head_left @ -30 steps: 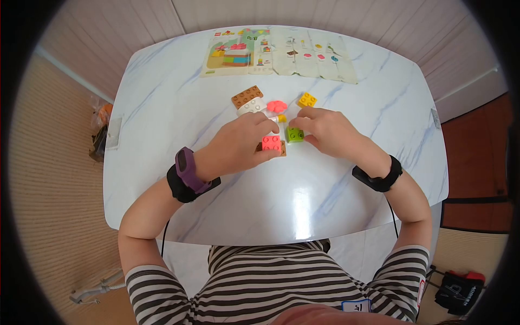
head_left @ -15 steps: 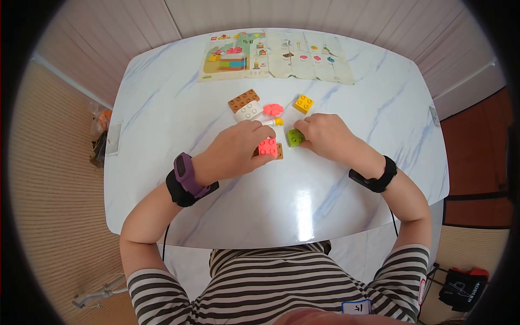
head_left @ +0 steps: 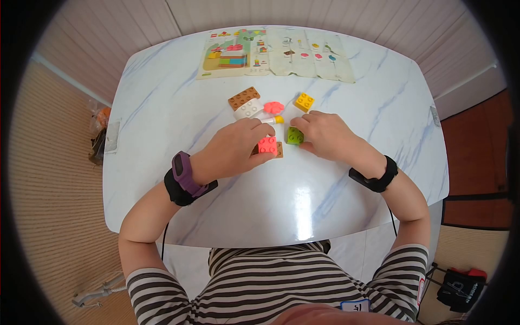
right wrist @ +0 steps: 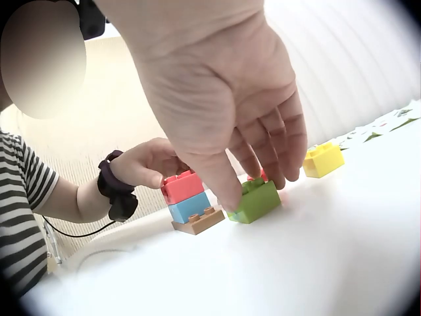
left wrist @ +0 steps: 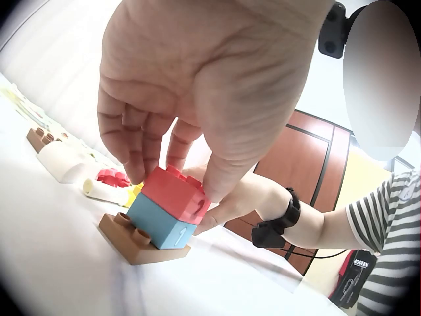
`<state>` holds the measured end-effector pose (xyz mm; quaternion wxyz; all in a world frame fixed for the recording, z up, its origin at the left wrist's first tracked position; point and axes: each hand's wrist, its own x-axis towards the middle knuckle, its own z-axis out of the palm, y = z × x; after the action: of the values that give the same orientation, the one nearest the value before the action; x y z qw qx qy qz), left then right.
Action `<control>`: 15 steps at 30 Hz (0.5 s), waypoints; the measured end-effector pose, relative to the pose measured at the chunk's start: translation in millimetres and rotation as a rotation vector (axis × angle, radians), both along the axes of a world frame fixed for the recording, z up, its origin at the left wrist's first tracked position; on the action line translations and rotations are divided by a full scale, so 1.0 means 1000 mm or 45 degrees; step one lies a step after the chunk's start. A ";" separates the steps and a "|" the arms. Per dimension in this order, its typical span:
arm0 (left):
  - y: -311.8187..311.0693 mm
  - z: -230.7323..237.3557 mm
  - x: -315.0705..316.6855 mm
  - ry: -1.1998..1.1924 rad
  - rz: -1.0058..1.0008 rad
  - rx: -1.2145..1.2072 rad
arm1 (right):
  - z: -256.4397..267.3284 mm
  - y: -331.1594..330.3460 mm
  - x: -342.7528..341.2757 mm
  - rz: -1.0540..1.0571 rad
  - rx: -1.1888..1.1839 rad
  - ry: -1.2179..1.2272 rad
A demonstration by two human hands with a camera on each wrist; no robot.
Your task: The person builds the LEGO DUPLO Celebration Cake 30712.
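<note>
My left hand (head_left: pixel 235 145) holds a coral-red brick (head_left: pixel 267 144) between thumb and fingers. In the left wrist view that brick sits on a blue brick (left wrist: pixel 161 220) marked with a "1", which stands on a brown base plate (left wrist: pixel 128 245) with two studs showing. To its right, my right hand (head_left: pixel 329 135) pinches a green brick (head_left: pixel 295 136), thumb on the near side and fingers at the far side. The green brick (right wrist: pixel 256 203) is low at the white tabletop in the right wrist view, a short way from the stack.
Beyond the hands lie a brown plate (head_left: pixel 244 97), a rounded white brick (head_left: pixel 249 109), a pink scalloped piece (head_left: pixel 273 107) and a white candle piece with yellow tip (head_left: pixel 277 119). A yellow brick (head_left: pixel 304 102) sits beyond my right hand. An instruction sheet (head_left: pixel 279 54) lies along the far edge.
My right thumb has come in against the green brick, which has turned slightly. My left hand keeps its hold on the red brick, and the stack stays in place.
</note>
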<state>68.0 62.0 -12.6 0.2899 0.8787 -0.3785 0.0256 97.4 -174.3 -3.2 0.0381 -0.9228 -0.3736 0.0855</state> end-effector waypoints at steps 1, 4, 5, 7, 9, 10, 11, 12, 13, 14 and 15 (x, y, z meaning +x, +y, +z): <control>0.001 0.000 0.000 -0.007 0.003 -0.014 | -0.001 0.000 0.001 -0.032 -0.019 0.006; 0.003 -0.001 0.002 0.053 0.034 -0.015 | 0.001 0.000 0.000 -0.098 -0.035 0.008; 0.003 0.000 0.002 0.087 0.045 0.005 | 0.002 0.000 0.000 -0.115 -0.032 0.006; 0.005 0.002 0.003 0.155 0.066 0.043 | -0.001 -0.001 0.001 -0.109 -0.074 0.020; 0.005 0.003 0.004 0.131 0.062 0.047 | -0.003 -0.002 0.003 -0.103 -0.068 0.021; 0.005 0.002 0.004 0.120 0.059 0.049 | -0.004 -0.003 0.002 -0.100 -0.040 0.016; 0.005 0.002 0.004 0.120 0.051 0.044 | -0.006 -0.003 0.002 -0.094 -0.011 0.012; 0.006 0.000 0.005 0.117 0.043 0.040 | -0.007 -0.003 0.003 -0.090 0.013 0.008; 0.006 -0.001 0.006 0.115 0.034 0.035 | -0.008 -0.004 0.004 -0.088 0.037 0.003; 0.006 0.000 0.006 0.126 0.039 0.034 | -0.008 -0.004 0.004 -0.086 0.060 0.000; 0.006 0.000 0.006 0.135 0.045 0.032 | -0.006 -0.004 0.004 -0.116 0.082 -0.004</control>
<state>74.0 67.6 -12.8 0.2979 0.8888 -0.3475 -0.0207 101.8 -178.6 -9.6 0.0710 -0.9373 -0.3340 0.0702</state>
